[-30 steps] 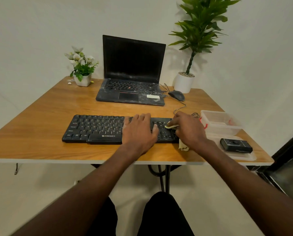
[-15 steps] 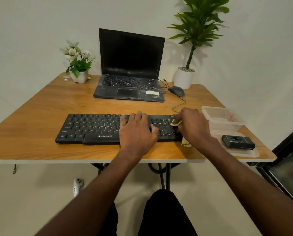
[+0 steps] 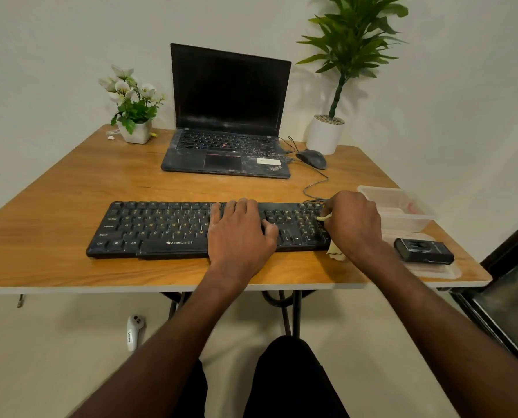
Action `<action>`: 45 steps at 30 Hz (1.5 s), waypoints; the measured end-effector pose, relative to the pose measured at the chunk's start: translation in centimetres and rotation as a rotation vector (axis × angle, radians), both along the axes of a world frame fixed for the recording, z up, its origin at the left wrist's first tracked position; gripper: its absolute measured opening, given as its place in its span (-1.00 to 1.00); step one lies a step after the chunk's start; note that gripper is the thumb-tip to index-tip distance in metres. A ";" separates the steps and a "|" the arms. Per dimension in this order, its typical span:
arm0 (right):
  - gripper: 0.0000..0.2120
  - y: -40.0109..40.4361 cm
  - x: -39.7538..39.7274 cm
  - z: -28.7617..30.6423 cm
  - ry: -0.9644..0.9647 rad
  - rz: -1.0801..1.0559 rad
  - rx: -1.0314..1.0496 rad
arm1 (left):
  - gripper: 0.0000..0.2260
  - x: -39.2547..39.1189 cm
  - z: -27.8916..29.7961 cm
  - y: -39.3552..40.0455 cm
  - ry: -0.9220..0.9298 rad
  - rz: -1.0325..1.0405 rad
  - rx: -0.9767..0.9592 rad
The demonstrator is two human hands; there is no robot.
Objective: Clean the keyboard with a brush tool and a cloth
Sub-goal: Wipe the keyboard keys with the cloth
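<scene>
— Fingers [image 3: 327,218] of the right hand [image 3: 352,224] are seen, in the head view, curled round a pale yellow cloth [image 3: 336,254]; one fold is pinched out over the keys at the right end of the keyboard [image 3: 161,229], and the rest of it hangs out below the hand at the keyboard's front right corner.

— And the left hand [image 3: 239,233]?

— It is laid flat on the middle of the keyboard, fingers straight and spread over the keys; nothing is held. The board appears to be steadied by it. The keyboard lies along the near part of the counter [image 3: 70,182], with a laptop [image 3: 227,116] behind it.

— How is the wiping step best done?

— Steady pressure should probably be kept by the flat hand so that the board is not dragged along. The cloth is best worked in short strokes, row by row, with a fold pushed into the gaps between keys. Light pressure is advised, since keycaps could be caught and lifted.

— Is the brush tool in view?

— It cannot be identified with certainty. A small black device [image 3: 423,251] is seen on a clear lid, near the clear container [image 3: 397,206], to the right.
</scene>
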State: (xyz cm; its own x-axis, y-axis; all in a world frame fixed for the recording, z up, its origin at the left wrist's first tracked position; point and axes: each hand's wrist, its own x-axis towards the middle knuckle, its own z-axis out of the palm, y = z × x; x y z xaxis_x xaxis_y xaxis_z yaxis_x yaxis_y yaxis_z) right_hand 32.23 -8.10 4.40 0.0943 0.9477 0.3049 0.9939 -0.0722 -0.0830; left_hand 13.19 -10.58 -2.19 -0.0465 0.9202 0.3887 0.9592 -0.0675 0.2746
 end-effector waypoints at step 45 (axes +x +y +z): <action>-0.70 -0.3 2.8 1.3 0.010 0.371 -0.071 | -0.65 0.0 0.0 0.0 -0.034 0.002 0.043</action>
State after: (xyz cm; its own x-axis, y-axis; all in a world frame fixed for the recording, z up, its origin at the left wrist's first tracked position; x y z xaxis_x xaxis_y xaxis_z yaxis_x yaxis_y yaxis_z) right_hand 35.06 -8.40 5.71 -0.2565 0.9367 0.2384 0.9528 0.2864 -0.1004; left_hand 13.22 -10.57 -2.21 -0.0623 0.9023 0.4265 0.9495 -0.0781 0.3040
